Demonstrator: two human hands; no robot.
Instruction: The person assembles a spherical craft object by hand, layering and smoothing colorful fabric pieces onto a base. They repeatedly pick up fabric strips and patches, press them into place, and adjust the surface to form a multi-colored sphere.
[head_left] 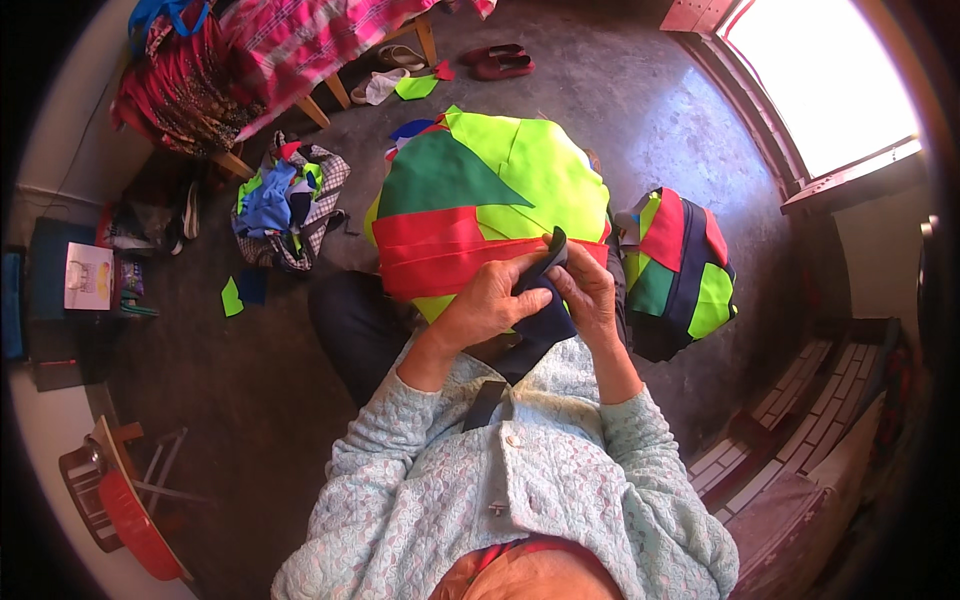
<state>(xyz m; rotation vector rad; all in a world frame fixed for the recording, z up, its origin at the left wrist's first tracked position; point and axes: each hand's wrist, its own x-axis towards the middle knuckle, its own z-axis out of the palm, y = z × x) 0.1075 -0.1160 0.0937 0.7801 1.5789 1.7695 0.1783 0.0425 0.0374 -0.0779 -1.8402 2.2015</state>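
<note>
Between my two hands, above my lap, is a strip of dark navy fabric (545, 322), folded over at its top end. My left hand (490, 305) pinches it from the left with thumb and fingers. From the right, my right hand (587, 290) grips the fold's upper edge with its fingertips. Whether a needle or pin is in the fingers is too small to tell. Just beyond my hands sits a large rounded bundle of patchwork cloth (520, 170), with neon yellow, dark green and red pieces. Its red band lies right behind my fingers.
A smaller patchwork bundle (680, 265) stands on the floor to the right. At the left, a checked bag (325, 185) overflows with cloth scraps. A neon scrap (231, 297) lies near it. Red shoes (502, 65) sit beyond, near a bed with pink cloth (290, 50).
</note>
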